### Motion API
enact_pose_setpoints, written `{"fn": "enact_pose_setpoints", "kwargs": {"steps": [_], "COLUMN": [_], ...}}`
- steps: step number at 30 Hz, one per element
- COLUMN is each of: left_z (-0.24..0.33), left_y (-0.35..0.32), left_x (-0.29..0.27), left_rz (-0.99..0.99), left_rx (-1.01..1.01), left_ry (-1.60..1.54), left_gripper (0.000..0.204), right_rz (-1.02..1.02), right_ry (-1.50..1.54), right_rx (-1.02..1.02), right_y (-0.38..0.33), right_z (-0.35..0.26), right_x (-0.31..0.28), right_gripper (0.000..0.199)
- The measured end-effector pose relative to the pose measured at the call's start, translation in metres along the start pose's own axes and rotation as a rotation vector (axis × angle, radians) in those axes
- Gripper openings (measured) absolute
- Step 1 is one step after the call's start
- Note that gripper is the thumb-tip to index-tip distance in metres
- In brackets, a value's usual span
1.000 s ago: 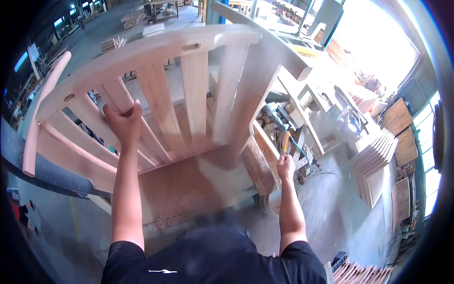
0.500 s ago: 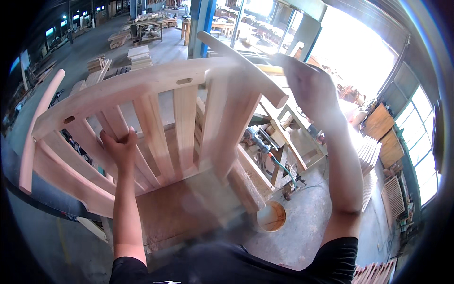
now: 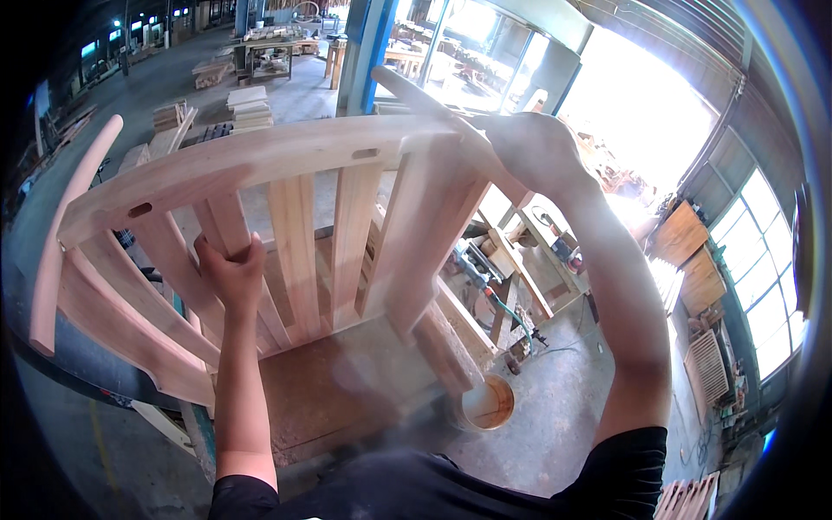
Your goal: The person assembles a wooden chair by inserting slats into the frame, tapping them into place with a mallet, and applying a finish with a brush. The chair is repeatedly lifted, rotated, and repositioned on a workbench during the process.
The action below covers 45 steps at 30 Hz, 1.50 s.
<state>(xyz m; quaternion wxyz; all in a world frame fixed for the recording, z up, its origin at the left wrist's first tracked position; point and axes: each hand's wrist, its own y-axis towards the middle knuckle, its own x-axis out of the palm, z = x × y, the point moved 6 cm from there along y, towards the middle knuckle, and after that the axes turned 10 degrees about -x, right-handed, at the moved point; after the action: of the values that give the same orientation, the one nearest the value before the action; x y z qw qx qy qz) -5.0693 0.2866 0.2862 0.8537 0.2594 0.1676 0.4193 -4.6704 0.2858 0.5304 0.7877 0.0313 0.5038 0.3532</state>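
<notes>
A pale wooden slatted frame [image 3: 251, 165], much like a bench or chair with a curved slotted top rail and rounded end bars, stands tilted before me. My left hand [image 3: 232, 267] is closed round one of its slats [image 3: 227, 221], thumb on the right side. At the frame's upper right, my right hand [image 3: 533, 152] lies against the rounded end bar [image 3: 433, 108]. Glare and blur hide its fingers, so its grip is unclear. Below the slats is a brown wooden board [image 3: 338, 390].
An open round bucket [image 3: 488, 403] stands on the floor right of the board. A power tool with a green hose [image 3: 511, 316] rests by a wooden stand beyond. Stacked slatted panels [image 3: 709, 364] lean at the right, and a blue post [image 3: 368, 52] rises behind.
My right hand has moved left and down onto the end bar. My left hand has shifted slightly right, still round the slat. The frame sits a little further right in view.
</notes>
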Motion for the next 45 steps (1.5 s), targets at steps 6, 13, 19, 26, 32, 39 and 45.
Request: {"fn": "enact_pose_setpoints", "kwargs": {"steps": [6,13,19,26,32,39,45], "left_z": [-0.005,0.004,0.013,0.017,0.019,0.013,0.013], "left_y": [0.0,-0.003,-0.003,-0.002,0.001,0.002,0.002], "left_x": [-0.003,-0.004,-0.008,-0.006,-0.008,-0.007,-0.006], "left_rz": [0.002,-0.004,0.003,-0.036,-0.036,-0.047,-0.014], "left_rx": [0.009,-0.002,0.015,-0.075,-0.06,-0.025,0.026], "left_ry": [-0.025,-0.023,0.019,0.092,0.088,0.043,0.117], "left_gripper": [0.063,0.062,0.062,0.062,0.062,0.064,0.061], "right_rz": [-0.034,-0.014,-0.021,-0.143,0.235,0.375,0.32], "right_ry": [0.002,0.031,0.051,-0.004,0.216,0.071,0.095], "right_rx": [-0.061,-0.184,-0.161,0.101,0.338,0.375,0.408], "right_y": [0.0,-0.008,-0.015,-0.045,-0.093,-0.091,-0.087], "right_z": [-0.007,-0.006,-0.006,-0.033,-0.077,-0.082,-0.097], "right_x": [-0.022,-0.04,-0.053,-0.008,-0.022,-0.004,0.027], "right_gripper": [0.028,0.026,0.024,0.024,0.024,0.038,0.033]}}
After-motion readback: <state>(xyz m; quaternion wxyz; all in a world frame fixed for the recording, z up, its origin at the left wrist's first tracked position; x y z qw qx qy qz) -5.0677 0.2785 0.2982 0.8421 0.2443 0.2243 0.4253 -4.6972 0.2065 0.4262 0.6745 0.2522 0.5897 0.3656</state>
